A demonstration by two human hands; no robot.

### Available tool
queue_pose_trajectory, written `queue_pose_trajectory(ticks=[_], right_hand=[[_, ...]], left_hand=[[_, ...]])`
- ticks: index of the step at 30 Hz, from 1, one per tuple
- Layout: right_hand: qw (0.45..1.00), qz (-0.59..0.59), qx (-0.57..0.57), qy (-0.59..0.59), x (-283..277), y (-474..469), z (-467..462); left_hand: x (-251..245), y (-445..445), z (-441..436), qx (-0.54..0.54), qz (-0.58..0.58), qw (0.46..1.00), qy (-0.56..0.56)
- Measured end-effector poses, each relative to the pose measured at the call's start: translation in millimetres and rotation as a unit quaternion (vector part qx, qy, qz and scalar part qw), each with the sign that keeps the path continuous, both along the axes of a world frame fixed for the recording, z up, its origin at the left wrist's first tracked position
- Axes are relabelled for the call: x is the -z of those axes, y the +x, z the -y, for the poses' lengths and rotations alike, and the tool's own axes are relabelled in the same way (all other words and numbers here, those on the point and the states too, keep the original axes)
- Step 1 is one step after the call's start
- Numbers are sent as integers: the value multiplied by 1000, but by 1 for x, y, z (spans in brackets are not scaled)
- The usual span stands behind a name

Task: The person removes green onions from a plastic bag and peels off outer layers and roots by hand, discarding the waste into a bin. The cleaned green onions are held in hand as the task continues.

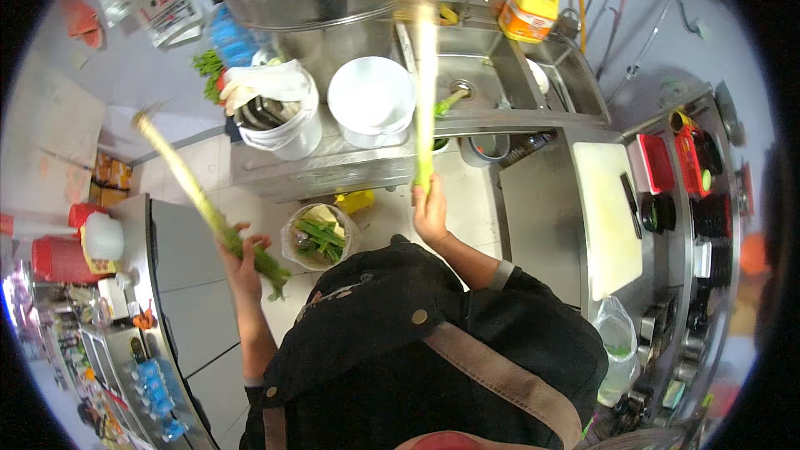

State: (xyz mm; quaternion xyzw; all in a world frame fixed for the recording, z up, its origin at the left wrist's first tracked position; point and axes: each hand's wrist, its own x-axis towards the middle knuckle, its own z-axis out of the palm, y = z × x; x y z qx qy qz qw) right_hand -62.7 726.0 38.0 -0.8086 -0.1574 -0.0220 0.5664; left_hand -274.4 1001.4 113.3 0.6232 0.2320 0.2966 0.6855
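My left hand is closed around the green end of a long stalk, probably a leek or large scallion. Its pale shaft slants up to the left and ends in roots. In my right hand a second such stalk stands nearly straight up in the picture. Its white shaft and root end are blurred, and its short green end is in my grip. Between my hands, on the floor, a lined waste bin holds green leaf trimmings. Another green stalk end lies in the steel sink.
A white bucket and a lined bucket of metal pans stand on the steel bench ahead. Behind them is a large steel vessel. At right, a knife lies on a cutting board. A grey-doored counter flanks my left.
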Motion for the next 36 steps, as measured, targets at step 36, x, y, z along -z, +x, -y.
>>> queue_pose_trajectory(ticks=[36], right_hand=[[854, 15, -517, 57, -104, -51, -188]], left_hand=[[-25, 29, 13, -13, 152, 987, -51]])
